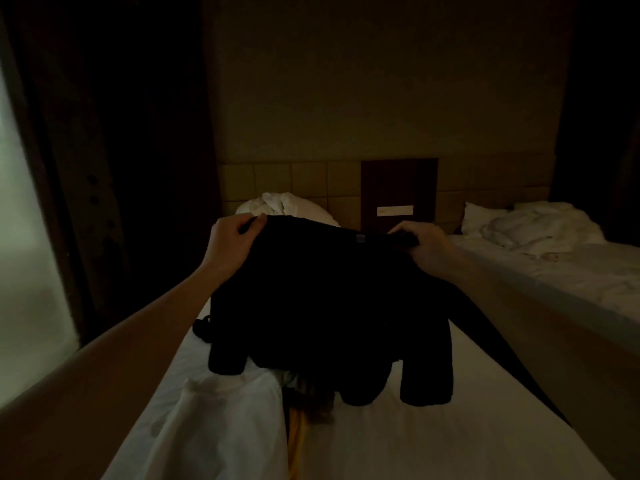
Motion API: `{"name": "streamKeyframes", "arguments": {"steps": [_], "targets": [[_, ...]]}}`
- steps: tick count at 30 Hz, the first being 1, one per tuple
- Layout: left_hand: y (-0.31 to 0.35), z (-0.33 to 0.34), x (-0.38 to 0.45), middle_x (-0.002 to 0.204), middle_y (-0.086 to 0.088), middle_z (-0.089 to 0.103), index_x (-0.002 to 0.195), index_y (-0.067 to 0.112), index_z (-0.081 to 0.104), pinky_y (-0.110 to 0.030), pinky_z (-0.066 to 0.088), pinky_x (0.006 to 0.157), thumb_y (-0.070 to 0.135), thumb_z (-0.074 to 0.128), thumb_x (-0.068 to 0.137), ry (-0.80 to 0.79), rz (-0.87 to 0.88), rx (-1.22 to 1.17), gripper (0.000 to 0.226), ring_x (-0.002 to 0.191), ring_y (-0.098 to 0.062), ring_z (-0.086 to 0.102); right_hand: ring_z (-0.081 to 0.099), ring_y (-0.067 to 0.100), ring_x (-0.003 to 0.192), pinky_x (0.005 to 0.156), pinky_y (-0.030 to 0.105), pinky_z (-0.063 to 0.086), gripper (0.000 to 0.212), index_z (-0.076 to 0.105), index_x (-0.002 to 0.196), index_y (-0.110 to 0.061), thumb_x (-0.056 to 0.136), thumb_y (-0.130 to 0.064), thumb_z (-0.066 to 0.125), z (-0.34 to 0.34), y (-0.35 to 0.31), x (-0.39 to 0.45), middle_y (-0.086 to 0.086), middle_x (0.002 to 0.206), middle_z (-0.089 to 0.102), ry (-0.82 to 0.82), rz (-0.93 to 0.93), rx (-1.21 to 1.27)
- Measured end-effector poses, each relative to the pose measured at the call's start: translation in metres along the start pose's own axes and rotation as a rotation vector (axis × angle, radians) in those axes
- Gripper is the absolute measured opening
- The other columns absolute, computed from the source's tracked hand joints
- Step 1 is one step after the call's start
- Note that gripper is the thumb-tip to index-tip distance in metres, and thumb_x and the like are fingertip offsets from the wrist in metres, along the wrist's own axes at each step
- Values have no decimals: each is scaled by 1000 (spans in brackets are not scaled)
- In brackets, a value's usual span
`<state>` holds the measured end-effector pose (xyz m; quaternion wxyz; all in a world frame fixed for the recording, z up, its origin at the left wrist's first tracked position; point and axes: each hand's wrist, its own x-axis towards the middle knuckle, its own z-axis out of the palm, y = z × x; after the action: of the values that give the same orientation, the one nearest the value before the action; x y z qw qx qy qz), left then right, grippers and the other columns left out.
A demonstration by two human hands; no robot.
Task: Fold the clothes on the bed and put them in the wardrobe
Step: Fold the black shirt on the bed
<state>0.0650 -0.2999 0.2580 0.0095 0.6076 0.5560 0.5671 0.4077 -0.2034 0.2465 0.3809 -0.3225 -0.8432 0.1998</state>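
Note:
A black garment hangs spread out above the white bed, its lower parts drooping onto the sheet. My left hand pinches its top left edge. My right hand grips the top right edge, near a small label. A white garment lies on the bed at the lower left. Beside it a patterned piece of clothing with a yellow part lies half under the black one. The room is dim and details of the black cloth are hard to make out.
A rumpled white pillow lies at the bed's head against the tiled headboard. A second bed with crumpled bedding stands to the right. A dark panel sits between the beds. A bright window and dark curtain are on the left.

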Motion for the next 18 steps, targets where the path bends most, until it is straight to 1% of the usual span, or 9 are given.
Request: {"name": "streamKeyframes", "arguments": {"steps": [2,5,6,9,10,11,13,15,18], "targets": [[11,-3,-4,55,4,56,62,21,58,-28,39,53,40,54,96,96,21,67,40,51,-8,51,64,13,91,80,24,51,19,65,95,-28,94,-10,60,-10,-11,-5,-4,100,66,60,0,28],[30,-10,-11,59,6,53,63,23,49,-29,35,55,48,46,97,218,26,205,42,58,-16,54,65,19,81,75,29,50,16,66,88,-28,94,-15,61,-27,-24,-16,-2,90,68,86,17,60],[38,-12,-14,60,7,51,65,26,46,-30,36,57,49,43,98,253,28,240,40,62,-20,56,65,18,77,71,28,49,16,66,86,-28,94,-15,60,-34,-27,-20,-4,84,68,64,33,69],[66,-18,-22,65,3,50,70,29,44,-36,42,63,49,38,99,334,40,287,36,71,-28,58,64,4,70,65,18,47,18,68,89,-23,95,-9,59,-56,-42,-34,-15,76,69,-33,91,100],[76,-20,-25,68,2,52,71,29,45,-39,44,66,50,37,99,355,46,295,35,74,-29,59,65,3,72,65,16,49,16,68,93,-19,95,-6,58,-64,-47,-39,-14,79,70,-61,105,113],[86,-21,-27,70,1,53,72,29,45,-40,46,69,50,37,98,376,53,298,35,76,-30,59,66,6,77,67,17,51,14,68,98,-14,95,-5,58,-71,-52,-44,-9,85,70,-75,114,131],[105,-26,-33,72,0,56,73,27,48,-43,49,73,51,38,98,420,67,288,36,79,-30,60,65,15,82,73,21,52,14,67,102,-8,95,-3,57,-85,-64,-54,2,93,67,-69,107,218],[123,-32,-38,72,-1,57,72,25,52,-45,51,75,52,40,97,468,74,274,39,79,-30,61,62,17,73,66,20,51,11,66,97,-9,95,-5,55,-96,-78,-67,5,87,63,-31,99,359],[143,-41,-41,66,0,58,68,18,58,-40,50,71,57,45,94,513,85,259,49,70,-26,61,61,11,54,48,18,47,15,67,97,-10,96,-18,55,-109,-93,-80,0,71,65,33,81,545]]}}
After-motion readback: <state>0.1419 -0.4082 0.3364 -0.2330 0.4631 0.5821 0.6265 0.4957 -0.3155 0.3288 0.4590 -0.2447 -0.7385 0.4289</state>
